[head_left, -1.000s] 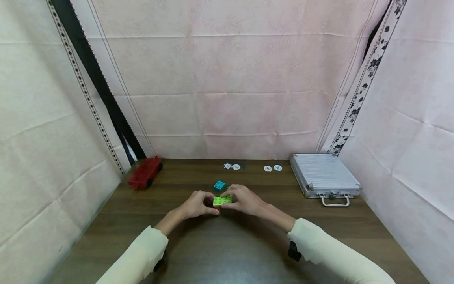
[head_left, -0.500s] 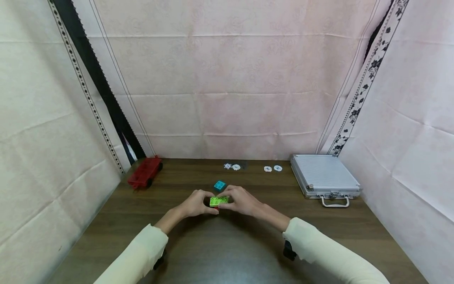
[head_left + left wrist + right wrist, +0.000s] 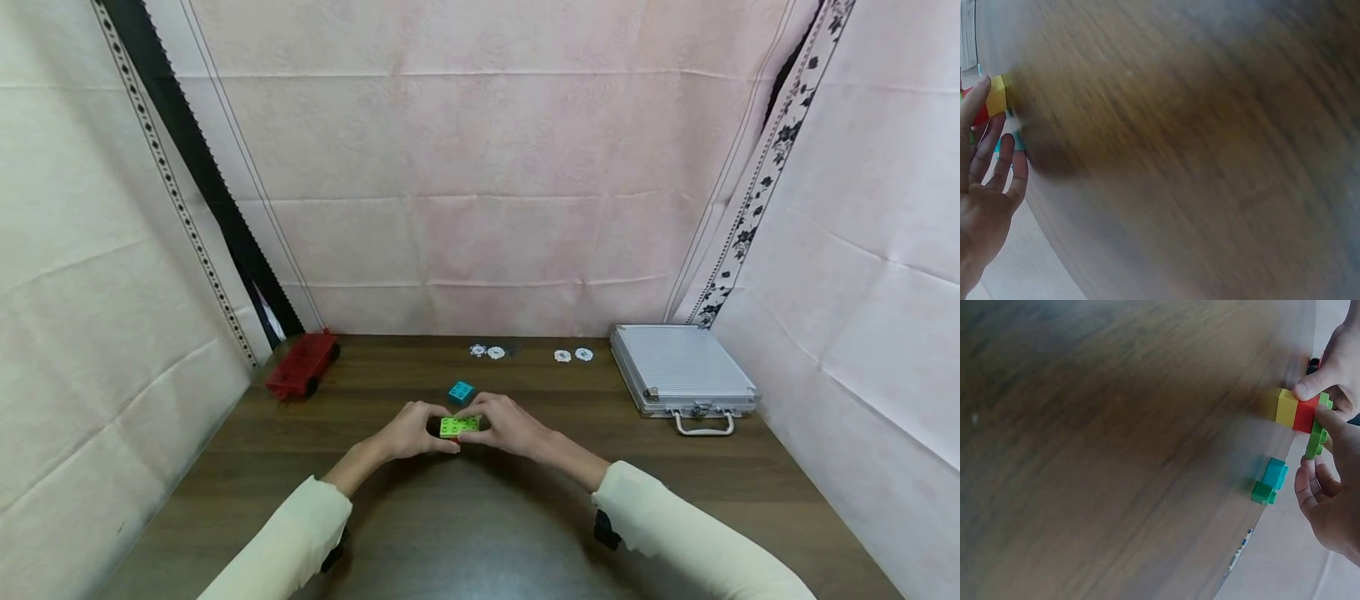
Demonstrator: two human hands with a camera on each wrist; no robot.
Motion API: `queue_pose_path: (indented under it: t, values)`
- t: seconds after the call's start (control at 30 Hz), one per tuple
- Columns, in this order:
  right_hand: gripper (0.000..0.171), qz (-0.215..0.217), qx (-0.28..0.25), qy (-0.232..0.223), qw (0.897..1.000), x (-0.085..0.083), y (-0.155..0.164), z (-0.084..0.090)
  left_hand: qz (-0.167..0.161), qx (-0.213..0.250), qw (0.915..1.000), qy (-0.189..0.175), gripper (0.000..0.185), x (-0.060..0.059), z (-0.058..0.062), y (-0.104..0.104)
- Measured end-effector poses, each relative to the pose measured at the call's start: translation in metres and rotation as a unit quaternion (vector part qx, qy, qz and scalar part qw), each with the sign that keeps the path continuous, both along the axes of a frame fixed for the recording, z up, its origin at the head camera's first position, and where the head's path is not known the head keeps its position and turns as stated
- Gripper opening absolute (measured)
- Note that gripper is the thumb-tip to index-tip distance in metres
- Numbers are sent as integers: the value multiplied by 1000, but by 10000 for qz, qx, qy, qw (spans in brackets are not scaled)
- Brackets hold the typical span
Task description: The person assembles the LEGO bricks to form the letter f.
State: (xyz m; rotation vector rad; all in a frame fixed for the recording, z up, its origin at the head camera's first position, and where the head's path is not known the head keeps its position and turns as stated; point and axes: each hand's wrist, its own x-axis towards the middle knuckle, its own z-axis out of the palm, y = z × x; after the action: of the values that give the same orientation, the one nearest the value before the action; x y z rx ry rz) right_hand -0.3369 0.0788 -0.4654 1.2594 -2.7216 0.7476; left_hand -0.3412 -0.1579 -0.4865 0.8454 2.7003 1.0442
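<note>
Block stack (image 3: 459, 427): a flat light-green plate on top, red and yellow layers beneath as the right wrist view shows (image 3: 1297, 409). It sits at the middle of the tabletop (image 3: 480, 533), yellow layer down, studs up. The plate's long axis runs left to right across the person.

Left hand (image 3: 411, 432): grip curled, fingertips pinching the stack's left end.

Right hand (image 3: 504, 425): grip curled, fingertips pinching the plate's right end.

Teal block (image 3: 461, 392): just beyond the stack, apart from it, joined to a small green block (image 3: 1263, 492).

Red toy wagon (image 3: 302, 375): far left corner.

Poker chips (image 3: 487, 351): four, along the far edge.

Silver case (image 3: 681, 377): far right, closed, handle toward the person.
</note>
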Motion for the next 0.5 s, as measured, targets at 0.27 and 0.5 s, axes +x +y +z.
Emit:
queue_pose_path:
  t: [0.27, 0.5]
  values:
    - [35, -53, 34, -133, 9999, 1, -2, -2, 66, -18, 10000, 2, 31, 4, 2, -2]
    - [36, -27, -67, -169, 9998, -7, 5, 3, 57, -73, 10000, 20, 37, 2, 2, 0]
